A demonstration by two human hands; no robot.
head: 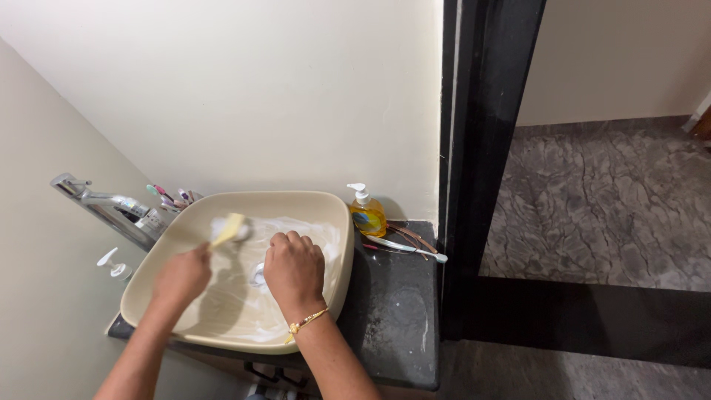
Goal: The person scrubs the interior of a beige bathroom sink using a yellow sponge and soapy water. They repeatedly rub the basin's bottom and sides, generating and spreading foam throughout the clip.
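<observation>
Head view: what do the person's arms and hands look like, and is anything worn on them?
Both forearms are bare, with no sleeves or gloves in view. The right hand has a thin gold-coloured bracelet at the wrist. The left hand wears nothing visible.

Plain cream walls (pixel 244 89), a black door frame (pixel 481 148), and grey marbled floor (pixel 607 200) beyond

Left hand (pixel 181 275) gripping yellow brush (pixel 228 230), right hand (pixel 295 268) seemingly pressed inside soapy beige basin (pixel 337 222)

A yellow soap dispenser (pixel 367 212) stands beside toothbrushes (pixel 172 198).
</observation>
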